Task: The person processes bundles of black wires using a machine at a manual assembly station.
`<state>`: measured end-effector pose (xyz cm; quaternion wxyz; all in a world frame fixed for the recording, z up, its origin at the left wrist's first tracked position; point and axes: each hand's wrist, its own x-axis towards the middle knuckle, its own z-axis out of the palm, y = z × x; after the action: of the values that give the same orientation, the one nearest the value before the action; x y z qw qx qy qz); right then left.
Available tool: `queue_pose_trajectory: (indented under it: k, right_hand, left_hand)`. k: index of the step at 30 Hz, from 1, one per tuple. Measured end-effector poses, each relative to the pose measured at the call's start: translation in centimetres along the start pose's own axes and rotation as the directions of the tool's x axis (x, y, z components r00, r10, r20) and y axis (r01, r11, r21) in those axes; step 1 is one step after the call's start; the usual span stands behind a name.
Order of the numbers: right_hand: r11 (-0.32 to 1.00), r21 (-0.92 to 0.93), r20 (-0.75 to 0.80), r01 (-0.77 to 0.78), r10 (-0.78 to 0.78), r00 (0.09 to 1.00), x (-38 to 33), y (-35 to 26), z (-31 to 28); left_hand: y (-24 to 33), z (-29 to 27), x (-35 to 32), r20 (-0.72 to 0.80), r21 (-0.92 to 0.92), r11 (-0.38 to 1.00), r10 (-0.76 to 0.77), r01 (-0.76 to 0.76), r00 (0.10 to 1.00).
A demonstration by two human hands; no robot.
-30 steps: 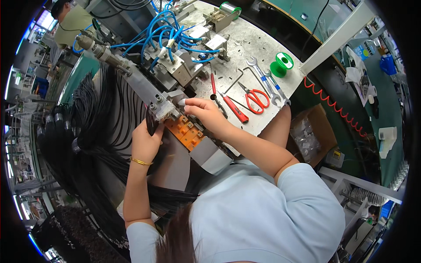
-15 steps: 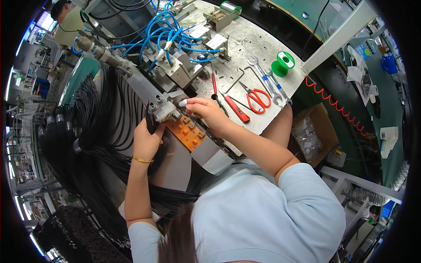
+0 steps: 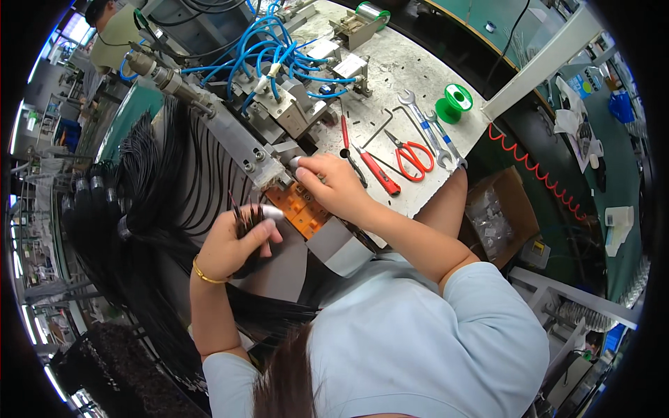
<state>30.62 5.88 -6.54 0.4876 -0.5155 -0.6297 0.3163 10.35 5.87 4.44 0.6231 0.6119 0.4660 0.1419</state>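
Note:
My left hand is closed round a small bunch of black cables, their thin ends poking up past the fingers. It sits just left of an orange fixture block, and a white cover is on one fingertip. My right hand is curled at the fixture's far right edge, beside the end of a metal press arm. Its fingers are drawn together, with a white cover on a fingertip. Anything in that pinch is too small or hidden to tell.
Thick bundles of black cable hang at the left. Blue air hoses loop over the machine. On the worktop lie red-handled pliers, a red cutter knife, wrenches and a green spool. A carton stands at the right.
My left hand has drawn back from the press arm's end, toward me, and turned so that the cable ends show. My right hand has hardly moved, staying beside the fixture.

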Motion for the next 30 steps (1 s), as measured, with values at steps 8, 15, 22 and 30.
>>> queue_pose_trajectory:
  k: [8, 15, 22, 30]
  right_hand:
    - [0.998, 0.044, -0.099, 0.047, -0.043, 0.994, -0.7, -1.6, -1.4]
    - [0.977, 0.126, 0.117, 0.171, -0.185, 0.976, -1.0, -3.5, -1.3]
    - [0.975, 0.193, 0.172, 0.106, -0.140, 0.975, -1.0, -3.6, -1.3]
    - [0.924, 0.005, 0.114, 0.383, -0.380, 0.918, -0.9, -3.8, -1.8]
  left_hand:
    - [-0.3, 0.4, 0.8, -0.100, -0.074, 0.997, -0.027, 0.020, 0.995]
    - [-0.2, 1.3, 0.8, -0.097, -0.012, 0.997, -0.080, 0.080, 0.992]
    - [-1.3, 1.1, 1.0, -0.114, 0.039, 0.999, 0.033, -0.029, 0.993]
    - [-1.3, 0.9, 1.0, -0.016, -0.275, 0.961, 0.012, -0.016, 1.000]
